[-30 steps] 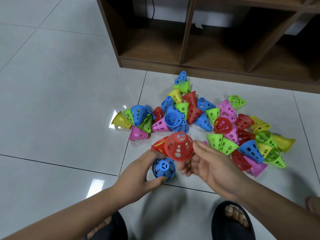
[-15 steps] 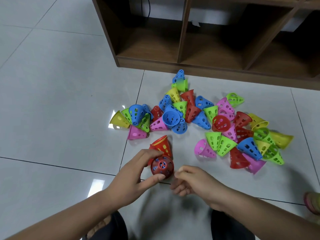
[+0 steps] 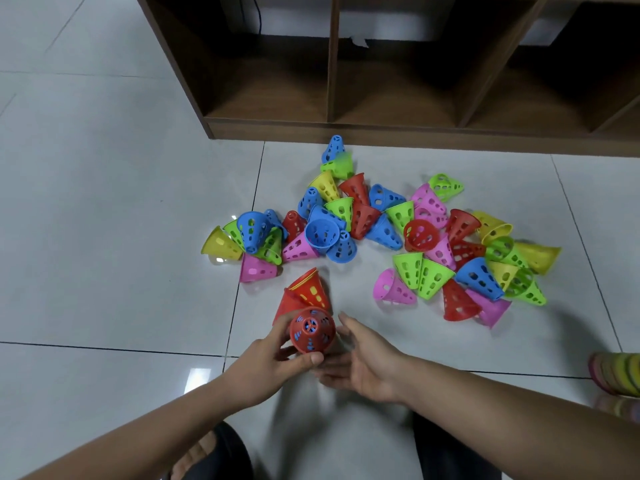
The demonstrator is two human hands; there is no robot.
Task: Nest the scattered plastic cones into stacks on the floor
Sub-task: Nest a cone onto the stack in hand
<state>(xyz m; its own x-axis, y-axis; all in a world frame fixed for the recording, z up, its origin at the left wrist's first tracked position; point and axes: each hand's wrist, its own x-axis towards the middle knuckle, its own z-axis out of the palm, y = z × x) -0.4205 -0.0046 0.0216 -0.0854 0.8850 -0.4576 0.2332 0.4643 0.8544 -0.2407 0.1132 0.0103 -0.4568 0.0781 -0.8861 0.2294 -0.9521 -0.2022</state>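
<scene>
My left hand [image 3: 273, 362] grips a small stack: a red cone [image 3: 312, 330] nested over a blue one, whose colour shows through the holes. My right hand [image 3: 360, 362] lies beside the stack with its fingers straight and holds nothing. Just beyond the stack lie a red cone with a yellow one inside [image 3: 309, 289] and another red cone [image 3: 285, 303]. Several loose cones in blue, green, red, pink and yellow are scattered on the tiles in a left cluster [image 3: 311, 223] and a right cluster [image 3: 467, 258].
A brown wooden shelf unit [image 3: 332, 129] with open compartments stands on the floor behind the cones. My feet in dark sandals [image 3: 214, 455] sit at the bottom edge. A colourful ringed object [image 3: 620, 375] pokes in at the right edge.
My right hand set the red cone over the blue cone held in my left hand, then let go and opened beside the stack.
</scene>
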